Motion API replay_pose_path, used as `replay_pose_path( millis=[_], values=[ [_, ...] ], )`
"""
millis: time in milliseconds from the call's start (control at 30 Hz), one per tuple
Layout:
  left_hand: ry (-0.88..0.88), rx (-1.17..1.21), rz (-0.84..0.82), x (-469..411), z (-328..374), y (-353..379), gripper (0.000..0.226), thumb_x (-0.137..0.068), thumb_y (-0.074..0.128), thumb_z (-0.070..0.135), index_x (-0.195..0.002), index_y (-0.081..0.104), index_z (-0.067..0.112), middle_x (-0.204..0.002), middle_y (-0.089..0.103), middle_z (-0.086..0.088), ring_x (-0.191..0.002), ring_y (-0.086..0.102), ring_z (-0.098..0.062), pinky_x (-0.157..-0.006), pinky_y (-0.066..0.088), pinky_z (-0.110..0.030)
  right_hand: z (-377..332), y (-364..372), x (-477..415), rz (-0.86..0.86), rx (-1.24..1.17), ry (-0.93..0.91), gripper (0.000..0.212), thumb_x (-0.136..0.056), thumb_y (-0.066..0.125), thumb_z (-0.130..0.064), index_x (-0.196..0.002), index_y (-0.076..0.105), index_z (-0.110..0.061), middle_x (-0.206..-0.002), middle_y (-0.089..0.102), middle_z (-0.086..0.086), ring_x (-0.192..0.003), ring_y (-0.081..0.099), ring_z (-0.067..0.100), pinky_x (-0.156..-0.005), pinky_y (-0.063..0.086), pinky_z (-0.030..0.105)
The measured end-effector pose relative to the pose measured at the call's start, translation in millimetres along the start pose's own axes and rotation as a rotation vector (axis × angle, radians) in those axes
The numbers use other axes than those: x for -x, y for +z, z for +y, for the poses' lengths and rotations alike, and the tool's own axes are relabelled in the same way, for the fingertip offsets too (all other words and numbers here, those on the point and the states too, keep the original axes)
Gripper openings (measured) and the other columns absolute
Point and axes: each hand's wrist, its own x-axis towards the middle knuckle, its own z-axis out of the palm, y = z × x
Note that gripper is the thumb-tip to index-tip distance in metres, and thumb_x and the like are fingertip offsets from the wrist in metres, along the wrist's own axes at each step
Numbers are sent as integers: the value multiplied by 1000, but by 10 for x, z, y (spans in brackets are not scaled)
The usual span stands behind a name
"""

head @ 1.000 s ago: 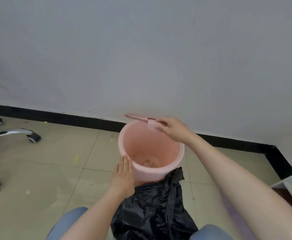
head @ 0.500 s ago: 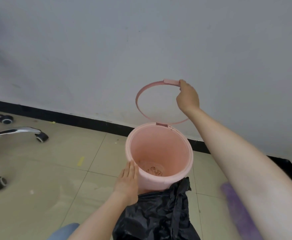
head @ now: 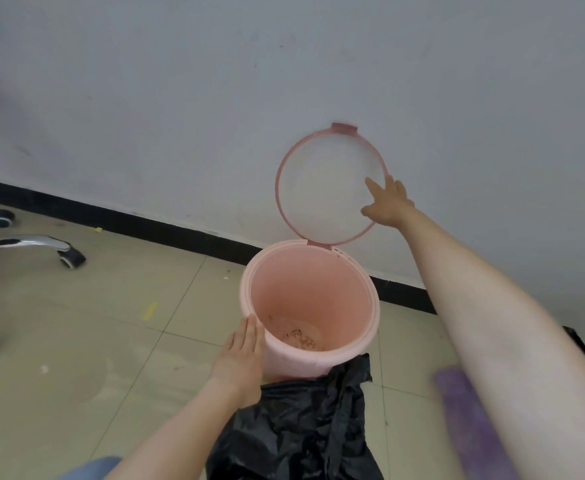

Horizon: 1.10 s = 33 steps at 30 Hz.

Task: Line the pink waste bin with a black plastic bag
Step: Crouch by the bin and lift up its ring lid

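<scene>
A pink waste bin (head: 360, 344) stands on the tiled floor close to the wall, with no bag in it and some dirt on its bottom. Its pink ring (head: 284, 206), hinged at the back rim, stands flipped up against the wall. My right hand (head: 389, 202) rests with spread fingers at the ring's right side, holding nothing. My left hand (head: 240, 358) lies flat against the bin's near-left wall. A crumpled black plastic bag (head: 301, 431) lies on the floor in front of the bin, between my arms.
A white wall with a black skirting board (head: 166, 230) runs behind the bin. Chrome legs and castors of an office chair (head: 41, 245) stand at the left. A purple object (head: 474, 427) lies on the floor at the right, under my right forearm.
My right hand swung the pink ring up from the bin's rim until it stands against the wall, then slid down from the ring's top to its right side with fingers spread. My left hand stayed on the bin.
</scene>
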Motion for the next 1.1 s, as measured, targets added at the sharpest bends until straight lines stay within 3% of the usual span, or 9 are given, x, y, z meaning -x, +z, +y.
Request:
replay_pose_path(
  millis=[233,367,500,600,733,833,933,1000,1100],
  values=[
    [1,11,-28,4,12,-26,79,-80,33,3,-137,-22,-3,-151,-23,-21,-141,-19,-32,-119,2,-41,-59,378,518,-46,-43,-188,65,-90,49,-28,-144,13,-28,-157,-5,12,-144,-7,29,-115,12,47],
    [-21,171,8,8,6,-12,83,-81,39,8,-139,-21,1,-152,-23,-16,-141,-18,-28,-119,3,-42,-9,853,1082,-64,54,-291,59,-89,49,-26,-142,24,-23,-156,7,14,-144,5,30,-116,16,50],
    [-79,417,154,63,-30,184,88,-85,47,18,-140,-20,5,-154,-20,-14,-143,-12,-26,-118,2,-38,233,1436,1693,175,-212,-128,46,-88,46,-12,-133,40,-13,-141,41,15,-129,34,30,-104,32,40],
    [-114,445,135,103,5,476,89,-87,48,30,-140,-18,4,-154,-17,-16,-143,-11,-28,-117,3,-38,441,1909,1983,265,-341,120,39,-88,46,-9,-128,45,-11,-132,50,12,-122,39,28,-100,35,36],
    [-66,345,1,164,198,954,89,-88,43,48,-142,-16,10,-155,-15,-14,-143,-10,-29,-117,5,-41,559,2522,2209,-6,-297,233,45,-92,46,-25,-134,37,-13,-142,38,13,-129,33,30,-103,36,39],
    [-31,322,-146,258,352,1319,97,-81,44,63,-143,-16,19,-155,-17,-12,-142,-15,-29,-116,0,-46,542,2902,2356,-317,-189,15,69,-87,52,-40,-144,15,-25,-157,8,8,-140,16,29,-111,28,44],
    [34,252,-282,406,446,1636,109,-69,52,71,-142,-16,26,-154,-20,-12,-140,-21,-30,-114,-4,-52,528,3222,2524,-595,-11,-129,88,-81,62,-40,-143,0,-37,-157,-13,6,-141,8,35,-111,25,51],
    [70,167,-354,482,455,1787,112,-67,59,67,-142,-16,30,-154,-20,-14,-140,-21,-33,-113,-5,-56,592,3344,2582,-640,7,-28,88,-83,62,-29,-143,-2,-39,-155,-17,11,-137,19,41,-106,35,48],
    [53,95,-382,515,434,1912,108,-73,64,53,-141,-17,31,-154,-17,-18,-141,-17,-36,-112,-1,-59,675,3355,2593,-567,-161,235,78,-87,50,0,-144,8,-31,-155,-10,19,-115,48,35,-82,49,34]
  ],
)
